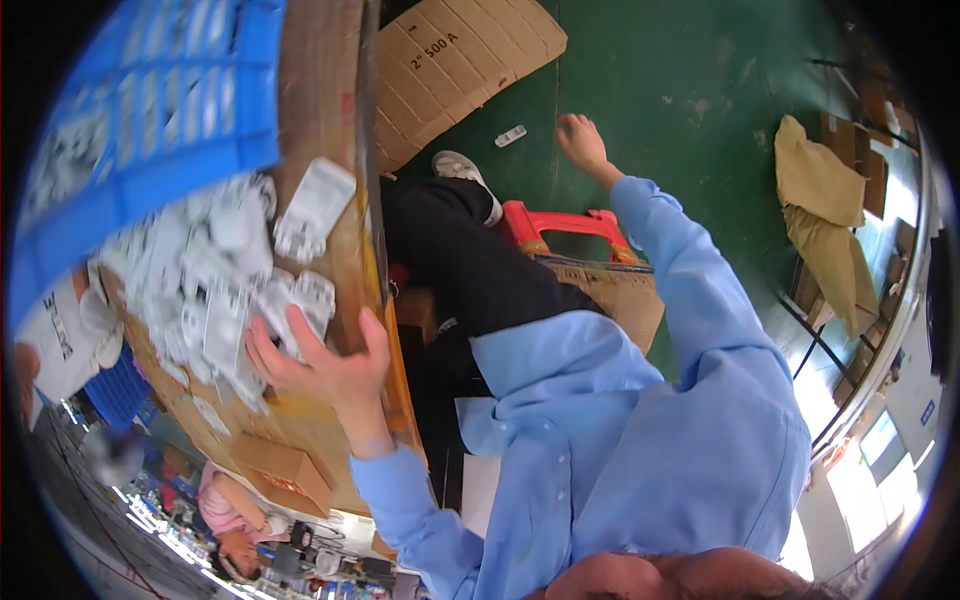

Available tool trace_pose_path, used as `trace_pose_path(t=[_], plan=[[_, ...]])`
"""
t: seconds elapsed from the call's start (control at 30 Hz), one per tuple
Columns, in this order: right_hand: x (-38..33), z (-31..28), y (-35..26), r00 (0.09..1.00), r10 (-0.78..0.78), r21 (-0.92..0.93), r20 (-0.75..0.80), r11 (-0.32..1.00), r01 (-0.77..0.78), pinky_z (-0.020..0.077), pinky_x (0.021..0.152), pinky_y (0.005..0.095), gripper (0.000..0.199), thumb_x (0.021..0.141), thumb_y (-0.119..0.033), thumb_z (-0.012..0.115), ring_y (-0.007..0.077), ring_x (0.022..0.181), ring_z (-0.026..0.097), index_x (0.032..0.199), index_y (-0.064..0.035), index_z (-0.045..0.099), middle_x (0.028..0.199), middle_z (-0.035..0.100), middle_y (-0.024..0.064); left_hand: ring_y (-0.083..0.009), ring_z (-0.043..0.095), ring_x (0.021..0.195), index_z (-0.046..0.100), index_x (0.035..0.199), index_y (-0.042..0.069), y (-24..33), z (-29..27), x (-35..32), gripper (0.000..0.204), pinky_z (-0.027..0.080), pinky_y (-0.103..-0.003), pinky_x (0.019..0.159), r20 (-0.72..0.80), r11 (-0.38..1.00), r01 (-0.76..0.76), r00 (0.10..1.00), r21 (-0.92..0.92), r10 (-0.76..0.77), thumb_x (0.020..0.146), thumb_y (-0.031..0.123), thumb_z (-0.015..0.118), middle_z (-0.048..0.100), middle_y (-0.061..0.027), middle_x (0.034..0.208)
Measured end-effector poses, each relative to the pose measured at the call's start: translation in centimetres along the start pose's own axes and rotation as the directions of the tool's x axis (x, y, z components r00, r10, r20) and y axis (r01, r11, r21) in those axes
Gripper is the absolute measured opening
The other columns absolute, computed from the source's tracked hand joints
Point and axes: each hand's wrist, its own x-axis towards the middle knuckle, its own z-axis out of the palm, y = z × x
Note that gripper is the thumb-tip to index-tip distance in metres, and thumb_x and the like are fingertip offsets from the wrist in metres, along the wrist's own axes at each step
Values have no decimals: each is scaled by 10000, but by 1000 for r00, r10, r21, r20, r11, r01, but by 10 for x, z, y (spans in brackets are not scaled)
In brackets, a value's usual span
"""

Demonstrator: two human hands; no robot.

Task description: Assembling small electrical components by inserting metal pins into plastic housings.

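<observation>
My left hand rests at the near edge of a heap of white plastic parts on the table. Its fingers and thumb are spread, the fingertips against the pieces, and I see none gripped. A larger white part lies beside the heap, close to the table's edge. Low over the green floor, my right hand reaches out with its fingers apart and nothing in them. A small white part lies on the floor just left of that hand, not touching it.
A blue plastic crate holding more parts stands over the heap. Flattened cardboard lies on the floor. Beside my legs are a red-handled item and a cardboard box. A co-worker in pink sits past a small box.
</observation>
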Motion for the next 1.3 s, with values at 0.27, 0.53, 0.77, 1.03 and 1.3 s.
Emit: trace_pose_path(t=[0.27,0.53,0.77,1.03,1.3], plan=[[-8,125,48,840,208,-293,500,954,-62,444,955,492,348,821,-248,573,316,1205,482,1131,-101,633,1269,516,105,-418,458,1263,538,1297,110,-2,38,49,402,222,-610,1094,516,993,-65,857,101,4,1010,359,407,478,-218,1378],[51,182,67,756,163,-523,634,810,265,212,1144,522,403,810,-253,583,271,1458,178,1183,-121,659,1542,311,51,-421,417,1224,460,1328,105,1,36,29,358,411,-538,919,402,993,71,910,92,-102,1021,270,378,428,-258,1319],[61,231,74,732,214,-569,647,775,277,165,1168,510,432,881,-271,516,237,1465,155,1273,-119,613,1567,251,37,-421,413,1225,459,1322,96,2,35,33,358,410,-543,920,464,986,-25,884,162,-54,1018,268,383,428,-260,1313],[37,260,81,879,105,-585,465,781,216,250,1138,499,430,889,-258,498,265,1398,287,1265,-73,595,1516,311,116,-420,408,1226,459,1314,83,3,33,37,357,410,-549,922,461,984,-17,885,178,-68,1014,264,390,429,-263,1305],[23,219,57,947,39,-410,319,907,101,426,892,392,185,774,-165,577,257,1010,526,908,-68,658,1004,570,86,-420,403,1227,459,1306,71,8,31,37,357,409,-555,923,430,981,33,895,191,-114,1009,261,397,429,-266,1298]])
